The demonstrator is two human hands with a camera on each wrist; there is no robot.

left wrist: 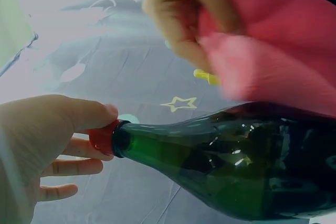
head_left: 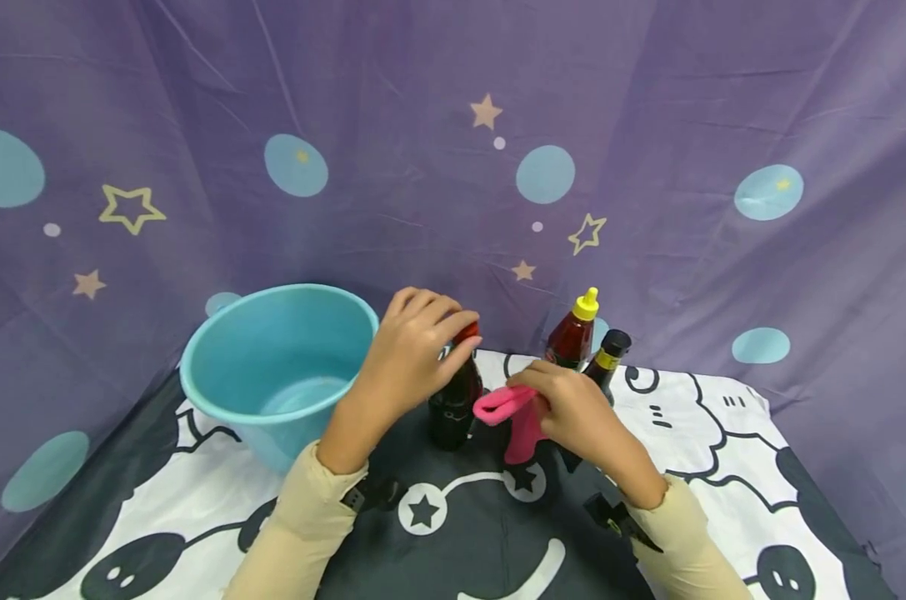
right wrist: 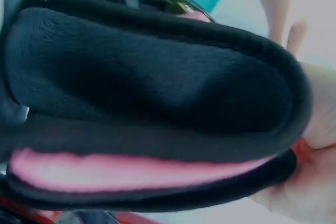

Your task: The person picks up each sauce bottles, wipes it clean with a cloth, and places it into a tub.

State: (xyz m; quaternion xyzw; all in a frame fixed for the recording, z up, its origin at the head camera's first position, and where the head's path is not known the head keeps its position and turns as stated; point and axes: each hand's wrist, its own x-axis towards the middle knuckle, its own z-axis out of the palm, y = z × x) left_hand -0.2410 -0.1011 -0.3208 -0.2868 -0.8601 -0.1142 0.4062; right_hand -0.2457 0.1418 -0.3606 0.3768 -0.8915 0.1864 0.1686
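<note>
Head view: left hand [head_left: 403,362] grips bottle [head_left: 455,404].

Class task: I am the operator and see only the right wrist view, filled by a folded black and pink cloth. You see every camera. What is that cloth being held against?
Observer: The right hand holds the pink cloth beside a dark green bottle standing on the table.
Operator: Is the bottle steadied?
Observer: Yes, the left hand pinches its red cap.
Operator: Anything else nearby?
Observer: A blue basin stands to the left, and two more bottles, one with a yellow cap, one with a black cap, stand behind the cloth.
</note>
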